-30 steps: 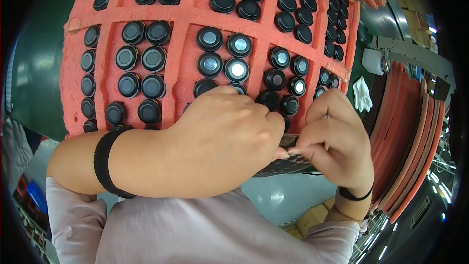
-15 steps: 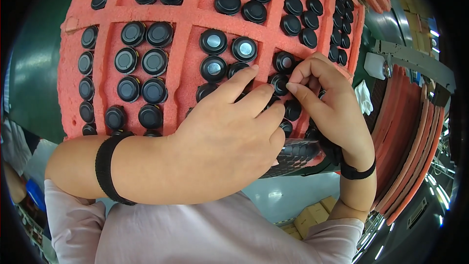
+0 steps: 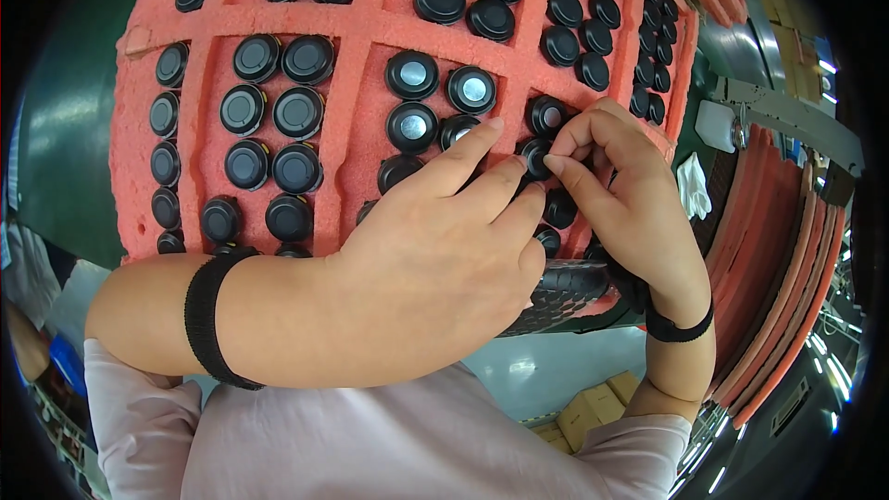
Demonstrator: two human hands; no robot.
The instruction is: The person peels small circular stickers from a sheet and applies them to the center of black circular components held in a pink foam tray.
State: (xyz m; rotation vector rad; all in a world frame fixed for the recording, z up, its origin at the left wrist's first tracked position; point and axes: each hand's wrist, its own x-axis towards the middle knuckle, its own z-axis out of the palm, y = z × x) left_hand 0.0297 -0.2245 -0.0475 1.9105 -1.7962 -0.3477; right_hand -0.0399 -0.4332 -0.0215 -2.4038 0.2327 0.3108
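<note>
A pink foam tray (image 3: 356, 83) holds rows of round black cap-like discs in its compartments. My left hand (image 3: 435, 250) lies across the tray's near middle, fingers stretched out and slightly apart over the discs; its thumb is hidden. Its fingertips are beside a black disc (image 3: 536, 154) in the right-hand compartment. At that same disc's right rim, my right hand (image 3: 620, 171) pinches thumb and forefinger together. Whatever lies between those fingertips is too small to make out. Left of it, several discs have a shiny silver centre, such as this silver-centred disc (image 3: 413, 73).
Clear plastic packaging with dark round pieces (image 3: 560, 292) sits by the tray's near edge. Pink foam sheets (image 3: 769, 250) stand stacked at the right, near a white glove (image 3: 692, 187) and a grey metal bar (image 3: 787, 116). Cardboard boxes (image 3: 593, 412) are on the floor below.
The tray with its discs has shifted slightly to the right in the picture. My left hand has moved a little to the right too; my right hand keeps its pinch at the same disc.
</note>
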